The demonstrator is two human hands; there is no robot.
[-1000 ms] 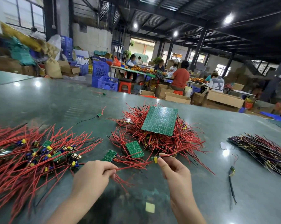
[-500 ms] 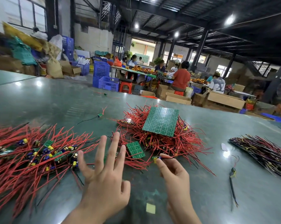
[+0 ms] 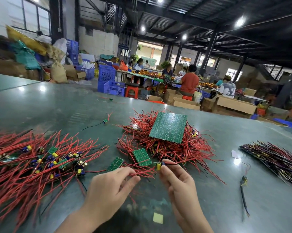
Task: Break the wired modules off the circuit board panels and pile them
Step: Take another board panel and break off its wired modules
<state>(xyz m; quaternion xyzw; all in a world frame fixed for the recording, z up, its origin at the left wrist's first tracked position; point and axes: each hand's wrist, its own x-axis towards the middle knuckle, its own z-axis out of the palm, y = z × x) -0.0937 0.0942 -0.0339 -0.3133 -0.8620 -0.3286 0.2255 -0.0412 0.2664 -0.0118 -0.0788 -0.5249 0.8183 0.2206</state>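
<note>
Your left hand (image 3: 108, 187), spread open half a second ago, now curls and pinches red wires (image 3: 142, 173) beside your right hand (image 3: 177, 180); a small panel piece (image 3: 115, 163) shows just beyond it.

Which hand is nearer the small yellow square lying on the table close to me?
Right. The right hand pinches a module just above and right of the yellow square, its wrist passing close beside it. The left hand grips red wires farther off, up and left.

I can read no text, label or number anywhere; the print on my green boards is too small.
</note>
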